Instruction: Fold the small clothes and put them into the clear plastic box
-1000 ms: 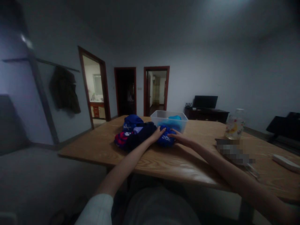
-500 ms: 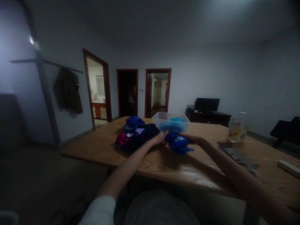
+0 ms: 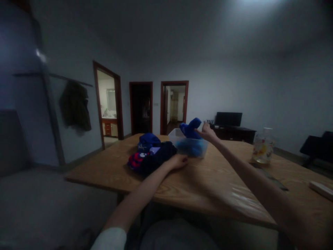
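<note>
My right hand (image 3: 207,131) pinches a blue cloth piece (image 3: 191,128), cap-like in shape, above a clear plastic box (image 3: 173,137). The cloth hangs over the box's opening and partly hides its rim. Through the box wall, light-blue items (image 3: 191,147) show inside. My left hand (image 3: 179,161) rests on the table just in front of the box, fingers curled in, with nothing visible in it. Left of that hand lies a heap of soft items: a blue cap-like one (image 3: 148,140), a dark one (image 3: 158,156) and a red-and-dark patterned one (image 3: 136,160).
The wooden table (image 3: 104,170) has a clear patterned jug (image 3: 262,147) at its right side, with a dark flat object (image 3: 273,178) before it. A white bar-like object (image 3: 321,189) lies near the right edge. Beyond stand a cabinet (image 3: 234,134) and a screen (image 3: 229,119).
My right hand has raised the blue cloth piece from the table in front of the box to above its opening. My left hand has let go of it and lowered to the table.
</note>
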The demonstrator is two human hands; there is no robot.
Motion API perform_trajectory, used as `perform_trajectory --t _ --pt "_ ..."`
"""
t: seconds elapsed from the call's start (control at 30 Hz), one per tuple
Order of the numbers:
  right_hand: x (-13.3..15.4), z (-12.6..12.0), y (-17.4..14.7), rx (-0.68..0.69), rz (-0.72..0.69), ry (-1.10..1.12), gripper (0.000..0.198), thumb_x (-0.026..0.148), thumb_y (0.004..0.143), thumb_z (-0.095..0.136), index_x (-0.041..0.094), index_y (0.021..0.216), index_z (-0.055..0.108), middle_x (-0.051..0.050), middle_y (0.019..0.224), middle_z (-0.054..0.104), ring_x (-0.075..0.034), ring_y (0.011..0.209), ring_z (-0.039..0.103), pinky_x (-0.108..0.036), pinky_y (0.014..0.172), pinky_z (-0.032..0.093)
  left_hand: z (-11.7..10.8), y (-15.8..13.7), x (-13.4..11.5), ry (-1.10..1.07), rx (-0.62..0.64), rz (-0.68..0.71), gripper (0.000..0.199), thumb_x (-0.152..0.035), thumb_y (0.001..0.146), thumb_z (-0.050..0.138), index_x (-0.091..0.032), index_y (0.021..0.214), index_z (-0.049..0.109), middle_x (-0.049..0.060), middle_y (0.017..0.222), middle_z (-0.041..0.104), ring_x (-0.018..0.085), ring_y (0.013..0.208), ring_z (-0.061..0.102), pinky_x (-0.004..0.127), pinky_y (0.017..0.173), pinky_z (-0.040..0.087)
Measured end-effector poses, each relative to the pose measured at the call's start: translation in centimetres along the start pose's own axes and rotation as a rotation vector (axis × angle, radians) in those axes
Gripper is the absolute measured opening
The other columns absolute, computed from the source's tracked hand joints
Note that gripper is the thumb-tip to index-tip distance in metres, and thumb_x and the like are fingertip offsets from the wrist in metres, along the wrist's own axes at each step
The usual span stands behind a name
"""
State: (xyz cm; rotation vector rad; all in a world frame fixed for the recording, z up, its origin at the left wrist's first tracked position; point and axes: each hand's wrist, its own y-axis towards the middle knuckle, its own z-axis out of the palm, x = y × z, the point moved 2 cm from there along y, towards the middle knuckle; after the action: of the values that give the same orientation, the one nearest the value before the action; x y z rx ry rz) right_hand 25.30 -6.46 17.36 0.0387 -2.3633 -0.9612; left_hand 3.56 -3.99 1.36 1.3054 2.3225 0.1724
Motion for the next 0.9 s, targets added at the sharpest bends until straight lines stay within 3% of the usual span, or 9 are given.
perform_trajectory --t 0.07,0.13,0.23,0.33,0.5,0.6,0.7,0.8,0.9 --pt "-0.8 0.9 -2.1 -0.025 -0.063 -0.234 0.059 0.047 0.095 0.059 0.005 0.136 0.054 -0.028 0.139 0.057 -0.037 0.122 0.060 -0.045 0.104 0.047 -0.1 0.0 -0.3 0.010 -0.012 0.026 0.023 -0.037 0.093 0.058 -0.021 0.106 0.070 0.008 0.103 0.075 0.024 0.092 0.068 0.032 0.081 0.051" --pt "-1.8 2.3 -4.7 0.038 -0.147 -0.301 0.042 0.040 0.099 0.052 0.009 0.126 0.061 -0.022 0.123 0.065 -0.032 0.110 0.064 -0.040 0.098 0.048 -0.2 -0.1 -0.6 0.007 -0.027 0.060 0.022 -0.034 0.093 0.058 -0.020 0.105 0.071 0.008 0.103 0.075 0.024 0.090 0.068 0.032 0.081 0.051" --pt "-3.4 4.7 -8.7 0.059 -0.356 -0.421 0.027 0.021 0.098 0.047 0.012 0.117 0.063 -0.019 0.116 0.066 -0.029 0.103 0.062 -0.039 0.096 0.044 -0.4 -0.2 -1.0 0.042 -0.050 0.076 0.020 -0.029 0.090 0.059 -0.020 0.102 0.072 0.009 0.101 0.075 0.024 0.089 0.069 0.033 0.082 0.052" --pt "-5.0 7.7 -11.7 0.231 -0.527 -0.517 0.024 0.012 0.092 0.051 0.013 0.111 0.064 -0.017 0.114 0.065 -0.029 0.105 0.059 -0.040 0.098 0.041 -0.8 -0.2 -1.5 0.148 -0.062 0.051 0.020 -0.030 0.091 0.059 -0.021 0.103 0.073 0.011 0.103 0.075 0.028 0.093 0.069 0.037 0.086 0.051" --pt "-5.4 10.9 -13.7 0.384 -0.532 -0.523 0.020 0.019 0.099 0.049 0.013 0.112 0.063 -0.016 0.114 0.064 -0.026 0.099 0.060 -0.037 0.093 0.044 -3.1 -0.1 -2.0 0.346 -0.187 -0.222 0.027 -0.037 0.096 0.060 -0.015 0.107 0.071 0.021 0.112 0.071 0.036 0.111 0.064 0.047 0.100 0.046" --pt "-4.4 11.1 -14.3 0.408 -0.578 -0.494 0.021 0.020 0.101 0.048 0.013 0.113 0.064 -0.015 0.112 0.064 -0.025 0.099 0.060 -0.036 0.094 0.044 -5.5 -0.7 -1.8 0.409 -0.370 -0.404 0.047 -0.033 0.082 0.081 -0.010 0.120 0.066 0.028 0.130 0.062 0.042 0.130 0.051 0.054 0.111 0.037" --pt "-3.5 10.8 -14.8 0.397 -0.619 -0.460 0.022 0.025 0.103 0.048 0.013 0.112 0.064 -0.014 0.111 0.064 -0.024 0.102 0.060 -0.036 0.096 0.044 -7.8 -1.7 -1.0 0.438 -0.433 -0.483 0.063 -0.030 0.071 0.090 -0.011 0.125 0.064 0.030 0.139 0.055 0.047 0.136 0.044 0.060 0.114 0.031" --pt "-2.8 10.6 -15.0 0.401 -0.644 -0.416 0.024 0.025 0.102 0.050 0.013 0.117 0.064 -0.014 0.113 0.065 -0.026 0.106 0.060 -0.039 0.098 0.045 -9.6 -2.3 0.7 0.326 -0.218 -0.507 0.041 -0.027 0.072 0.088 -0.014 0.107 0.072 0.024 0.127 0.065 0.045 0.130 0.053 0.056 0.108 0.039" --pt "-2.0 10.4 -15.3 0.391 -0.674 -0.353 0.031 0.025 0.099 0.054 0.013 0.127 0.062 -0.016 0.123 0.064 -0.030 0.114 0.060 -0.045 0.103 0.046 -10.8 -1.7 2.1 0.100 0.028 -0.408 0.024 -0.036 0.074 0.087 -0.017 0.081 0.075 0.011 0.093 0.074 0.033 0.101 0.068 0.042 0.095 0.049"
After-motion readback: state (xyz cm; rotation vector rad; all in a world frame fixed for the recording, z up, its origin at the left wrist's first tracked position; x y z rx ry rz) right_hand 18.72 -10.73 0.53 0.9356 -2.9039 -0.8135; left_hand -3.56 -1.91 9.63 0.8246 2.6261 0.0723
